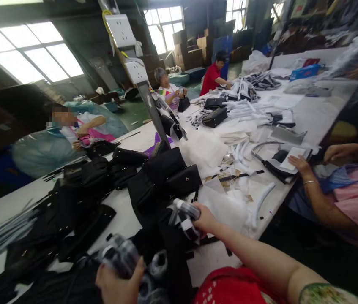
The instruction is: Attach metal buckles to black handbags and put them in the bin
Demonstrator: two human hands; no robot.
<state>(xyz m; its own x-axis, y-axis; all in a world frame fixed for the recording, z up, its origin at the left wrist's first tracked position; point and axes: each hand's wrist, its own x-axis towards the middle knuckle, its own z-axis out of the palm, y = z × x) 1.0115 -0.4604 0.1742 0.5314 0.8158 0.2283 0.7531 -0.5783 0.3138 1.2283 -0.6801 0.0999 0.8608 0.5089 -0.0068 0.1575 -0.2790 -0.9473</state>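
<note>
My left hand (pixel 119 282) sits at the bottom edge, fingers closed round a crumpled bundle of clear plastic wrap (pixel 120 254) over a black bag (pixel 71 283). My right hand (pixel 204 219) reaches forward and grips another plastic-wrapped piece (pixel 183 215) that lies on a black handbag (pixel 166 249). Several more black handbags (pixel 162 173) are piled on the white table (pixel 128 219) just beyond both hands.
A person in pink at the right rests a hand (pixel 301 164) on a bag part at the table edge. Other people work along the far side. A slanted metal post with sockets (pixel 140 80) rises mid-table. White wrapping sheets and straps (pixel 239 139) litter the far end.
</note>
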